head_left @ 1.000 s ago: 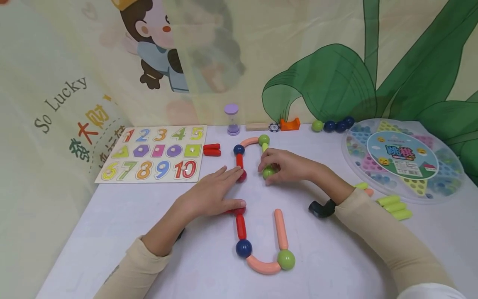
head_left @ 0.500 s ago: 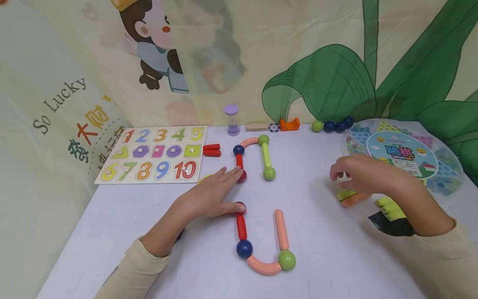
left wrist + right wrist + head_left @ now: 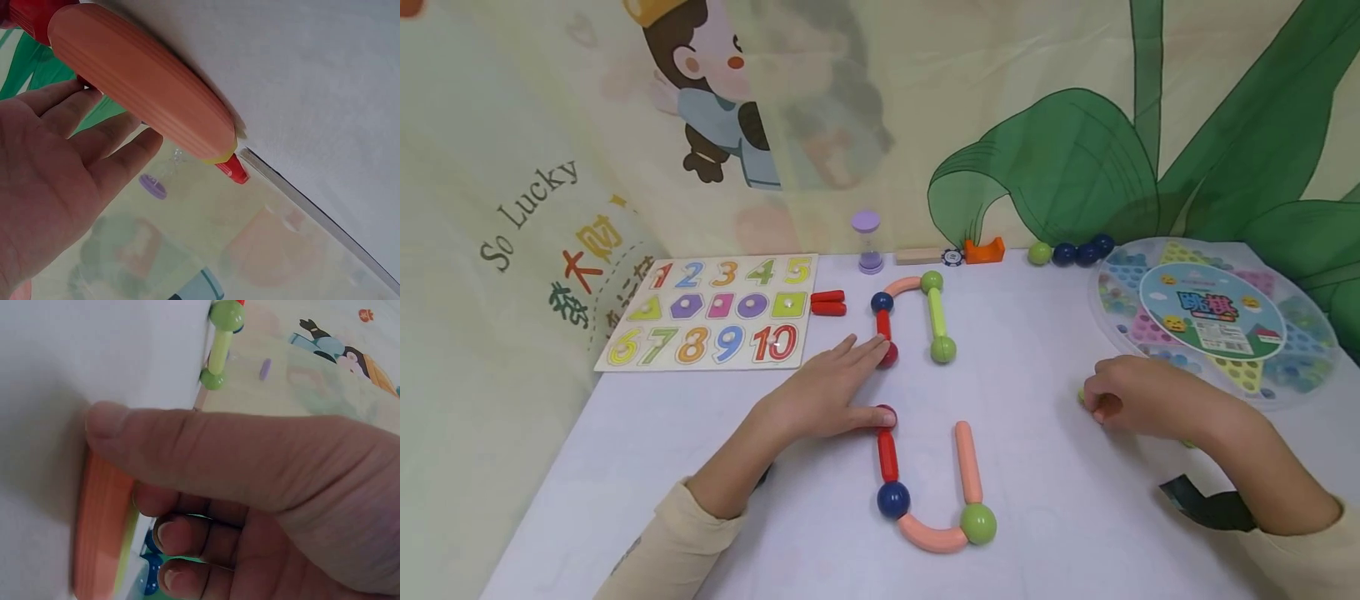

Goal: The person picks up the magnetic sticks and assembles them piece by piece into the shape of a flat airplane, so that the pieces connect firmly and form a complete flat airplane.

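Note:
My left hand (image 3: 820,387) lies with straight fingers, its fingertips on the upper red ball (image 3: 889,357) and its thumb on the lower red ball (image 3: 887,414). Close to that palm, the left wrist view shows a thick orange magnetic stick (image 3: 144,81), which the hand hides from the head view. At the right, my right hand (image 3: 1157,396) is bent over the loose sticks. Its thumb and index finger pinch the end of an orange stick (image 3: 103,519) in the right wrist view, beside a yellow-green stick (image 3: 127,544). A yellow-green stick (image 3: 937,312) joins two green balls.
Below are a blue ball (image 3: 893,500), curved orange stick (image 3: 932,535), green ball (image 3: 978,524) and straight orange stick (image 3: 968,462). A number puzzle board (image 3: 700,312) lies left, a round game box (image 3: 1213,317) right. An hourglass (image 3: 868,242) stands at the back.
My right hand has left the green ball at the end of the yellow-green stick, moved right, and come down on the loose sticks. My left hand stays in place.

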The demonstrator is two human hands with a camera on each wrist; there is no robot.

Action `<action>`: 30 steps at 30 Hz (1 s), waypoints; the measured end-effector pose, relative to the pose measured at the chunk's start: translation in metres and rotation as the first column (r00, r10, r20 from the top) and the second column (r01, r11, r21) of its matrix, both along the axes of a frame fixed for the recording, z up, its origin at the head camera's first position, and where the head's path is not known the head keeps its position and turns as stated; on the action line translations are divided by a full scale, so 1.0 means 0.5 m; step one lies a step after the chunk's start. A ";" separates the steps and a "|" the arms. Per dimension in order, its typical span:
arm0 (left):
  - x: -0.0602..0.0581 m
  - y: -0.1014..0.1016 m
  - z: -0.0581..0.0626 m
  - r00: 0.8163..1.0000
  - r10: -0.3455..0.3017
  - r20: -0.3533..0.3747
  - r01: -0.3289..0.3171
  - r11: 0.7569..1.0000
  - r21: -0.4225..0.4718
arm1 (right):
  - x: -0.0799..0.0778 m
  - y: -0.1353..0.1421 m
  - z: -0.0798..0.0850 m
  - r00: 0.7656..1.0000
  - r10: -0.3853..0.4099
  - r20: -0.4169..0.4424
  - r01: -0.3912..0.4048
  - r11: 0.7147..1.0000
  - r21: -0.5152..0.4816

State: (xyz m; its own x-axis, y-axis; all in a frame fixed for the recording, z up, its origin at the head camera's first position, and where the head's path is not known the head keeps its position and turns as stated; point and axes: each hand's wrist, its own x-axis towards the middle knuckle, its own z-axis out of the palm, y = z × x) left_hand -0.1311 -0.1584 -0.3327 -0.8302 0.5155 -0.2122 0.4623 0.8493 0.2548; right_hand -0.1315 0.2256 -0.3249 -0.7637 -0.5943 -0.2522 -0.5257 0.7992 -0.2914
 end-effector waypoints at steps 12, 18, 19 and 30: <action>-0.001 0.005 0.001 1.000 -0.003 0.018 0.003 1.000 0.002 | -0.004 0.006 -0.001 0.993 -0.107 -0.057 0.106 0.994 -0.029; -0.001 0.005 0.000 1.000 -0.009 0.022 0.009 1.000 0.005 | -0.018 0.020 -0.004 0.986 -0.119 -0.115 0.116 0.993 -0.028; -0.002 0.005 0.000 1.000 -0.010 0.022 0.010 1.000 0.006 | -0.019 0.019 -0.004 0.987 -0.120 -0.107 0.117 0.993 -0.031; -0.002 0.001 0.000 1.000 -0.006 0.025 0.005 1.000 0.005 | -0.114 -0.130 0.025 0.993 0.033 -0.117 -0.050 0.989 -0.142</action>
